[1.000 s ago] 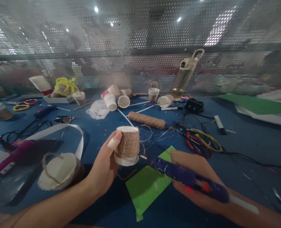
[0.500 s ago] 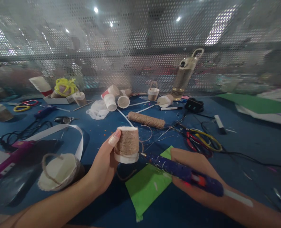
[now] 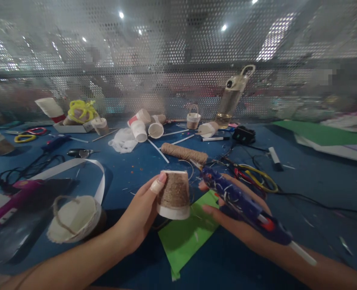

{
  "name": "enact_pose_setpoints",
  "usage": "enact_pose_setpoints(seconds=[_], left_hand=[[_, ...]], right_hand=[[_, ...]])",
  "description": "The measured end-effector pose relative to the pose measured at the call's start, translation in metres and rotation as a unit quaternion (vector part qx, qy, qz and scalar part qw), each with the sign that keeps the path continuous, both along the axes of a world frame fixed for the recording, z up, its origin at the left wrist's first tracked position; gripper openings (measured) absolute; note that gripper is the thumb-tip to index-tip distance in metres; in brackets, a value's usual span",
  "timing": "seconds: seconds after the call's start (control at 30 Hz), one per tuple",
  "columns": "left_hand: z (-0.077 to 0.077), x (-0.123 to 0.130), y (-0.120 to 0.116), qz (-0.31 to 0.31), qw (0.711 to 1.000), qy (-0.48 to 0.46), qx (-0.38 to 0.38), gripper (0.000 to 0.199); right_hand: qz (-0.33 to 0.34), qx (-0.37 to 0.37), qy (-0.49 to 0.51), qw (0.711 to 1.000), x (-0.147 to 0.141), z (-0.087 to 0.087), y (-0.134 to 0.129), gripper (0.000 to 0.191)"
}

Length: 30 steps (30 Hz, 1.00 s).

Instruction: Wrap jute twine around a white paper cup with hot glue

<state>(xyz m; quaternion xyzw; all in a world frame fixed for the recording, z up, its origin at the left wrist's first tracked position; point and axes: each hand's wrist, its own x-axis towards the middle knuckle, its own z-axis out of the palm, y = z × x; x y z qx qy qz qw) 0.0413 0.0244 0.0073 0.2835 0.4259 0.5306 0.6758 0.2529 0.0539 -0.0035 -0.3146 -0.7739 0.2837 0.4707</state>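
Observation:
My left hand [image 3: 146,201] is closed around a small paper cup [image 3: 174,195] wound with brown twine, held upside down with a white band bare at its lower rim. A bandage wraps the left thumb. In my right hand [image 3: 235,213] lies a blue glue gun [image 3: 244,201], its nozzle pointing up and left, apart from the cup. A white glue stick pokes from its back end. The right thumb and a fingertip reach out toward the cup's right side, near a loose loop of twine. Beneath both hands is a green sheet [image 3: 190,237].
Behind the cup lies a twine roll [image 3: 184,153]. Scissors [image 3: 256,177] and cables are to the right. A white twine-handled basket [image 3: 75,217] and a purple glue gun [image 3: 15,201] sit left. Paper cups [image 3: 139,131], a bottle [image 3: 231,100] and a mesh panel [image 3: 172,60] stand behind.
The cup has moved right and slightly down with my left hand. The glue gun's nozzle has swung up and away from the cup, and my right fingers have spread toward it.

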Motion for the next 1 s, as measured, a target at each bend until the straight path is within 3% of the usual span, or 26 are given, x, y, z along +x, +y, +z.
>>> enact_pose_setpoints(seconds=[0.17, 0.3, 0.43, 0.67, 0.8, 1.0], left_hand=[[-0.003, 0.002, -0.003, -0.058, 0.998, -0.009, 0.026, 0.045], [-0.004, 0.000, -0.003, -0.061, 0.998, -0.009, 0.027, 0.043], [-0.006, -0.002, -0.001, -0.042, 0.999, 0.004, 0.029, 0.040], [-0.005, -0.003, 0.000, -0.016, 0.998, 0.044, 0.042, 0.041], [-0.006, -0.004, 0.001, 0.000, 0.996, 0.068, 0.055, 0.036], [-0.010, -0.005, 0.002, 0.026, 0.992, 0.098, 0.069, 0.033]], right_hand=[[0.090, 0.060, -0.028, 0.994, 0.000, 0.001, 0.004, 0.025], [0.156, 0.055, -0.032, 0.986, 0.001, -0.001, 0.005, 0.027], [0.121, 0.039, 0.016, 0.992, 0.001, 0.001, 0.001, 0.023], [0.063, -0.002, -0.076, 0.995, 0.004, 0.001, -0.004, 0.013], [0.016, -0.050, -0.089, 0.995, 0.003, -0.001, -0.005, 0.009], [0.001, -0.064, -0.091, 0.994, 0.003, -0.002, -0.004, 0.011]])
